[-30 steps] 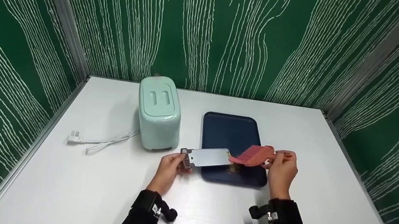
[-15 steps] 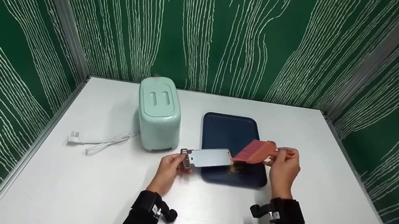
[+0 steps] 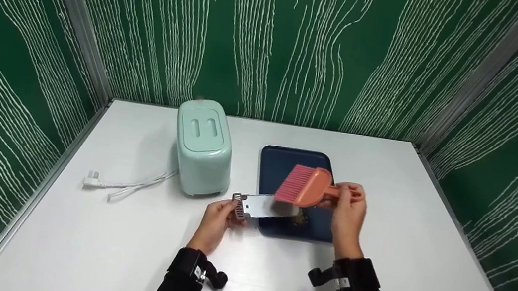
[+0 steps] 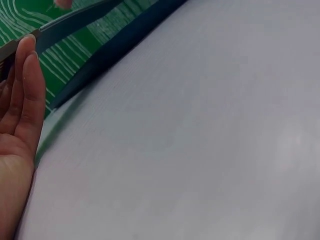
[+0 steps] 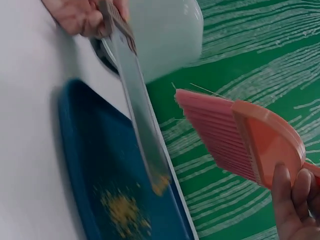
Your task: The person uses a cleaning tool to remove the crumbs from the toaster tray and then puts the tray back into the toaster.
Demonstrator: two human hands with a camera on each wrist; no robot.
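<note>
Crumb tray (image 3: 258, 207) grasped in my left grip (image 3: 215, 222), brush (image 3: 307, 188) in my right grip (image 3: 348, 220). Crumbs (image 5: 122, 211) lie toward the blue tray's (image 3: 275, 163) near edge; I judge the crumb tray's end clump (image 5: 161, 185) unswept.

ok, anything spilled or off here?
Only crumbs: a loose heap in the blue tray, a few more at the free end of the plate in the left hand. Untidy, but I see none on the table. Nothing else stands out.

Green walls (image 3: 220, 60) carry wavy white lines, grey posts (image 3: 81, 22) stand at back corners. White table (image 3: 101, 245) shows soft glare
</note>
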